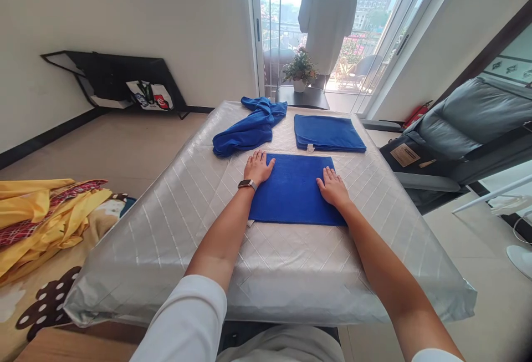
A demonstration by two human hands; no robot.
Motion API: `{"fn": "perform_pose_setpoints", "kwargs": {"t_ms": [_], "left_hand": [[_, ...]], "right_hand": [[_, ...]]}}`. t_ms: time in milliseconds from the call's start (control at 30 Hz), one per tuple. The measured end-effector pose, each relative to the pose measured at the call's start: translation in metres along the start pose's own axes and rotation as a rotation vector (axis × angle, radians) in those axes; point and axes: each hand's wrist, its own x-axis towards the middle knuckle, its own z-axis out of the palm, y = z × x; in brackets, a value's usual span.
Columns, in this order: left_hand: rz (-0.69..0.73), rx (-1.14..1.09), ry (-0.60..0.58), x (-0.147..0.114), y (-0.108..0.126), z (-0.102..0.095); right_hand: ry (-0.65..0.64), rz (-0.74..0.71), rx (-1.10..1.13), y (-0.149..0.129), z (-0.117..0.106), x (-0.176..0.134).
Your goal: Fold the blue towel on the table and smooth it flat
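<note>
A blue towel lies flat as a neat rectangle in front of me, its long side across the table. My left hand rests on its far left corner, fingers stretched out. On the right edge lies my right hand, palm down with the fingers extended. Beyond it, to the right, sits a stack of folded blue towels with a small white tag at its near left corner. A crumpled blue towel is heaped at the far left.
The table wears a silvery quilted cover. Past its far edge, a potted plant stands on a dark chair, and a person is at the glass door. Yellow cloth lies at left; a grey recliner is at right.
</note>
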Motion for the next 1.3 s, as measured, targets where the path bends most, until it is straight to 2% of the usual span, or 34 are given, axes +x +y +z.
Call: {"fn": "perform_pose_setpoints", "kwargs": {"t_ms": [400,500,600,767,833,900,967,1033,1300], "left_hand": [[-0.027,0.043,-0.017,0.004,-0.004,0.001],[-0.012,0.094,0.049,0.003,0.008,-0.004],[0.142,0.082,0.113,-0.003,0.049,-0.004],[0.484,-0.003,-0.032,-0.016,0.151,0.016],[0.513,-0.022,-0.085,-0.018,0.177,0.025],[0.492,-0.02,-0.124,-0.018,0.185,0.03],[0.463,-0.007,-0.128,-0.016,0.176,0.032],[0.43,0.005,-0.113,-0.014,0.156,0.031],[0.139,0.061,-0.07,-0.017,0.043,0.006]], "right_hand": [[-0.017,0.002,0.0,-0.003,-0.005,-0.001],[-0.013,0.01,-0.001,-0.005,-0.004,0.0],[-0.005,0.009,0.007,-0.006,-0.003,0.0],[0.001,-0.006,0.011,-0.003,-0.002,-0.001],[-0.009,-0.027,0.009,-0.002,-0.001,-0.001],[-0.012,-0.033,0.016,-0.001,-0.001,-0.001],[-0.003,-0.019,0.027,-0.002,-0.001,-0.001],[0.01,-0.008,0.031,-0.003,-0.002,-0.001],[-0.005,0.004,0.02,-0.005,-0.005,-0.002]]}}
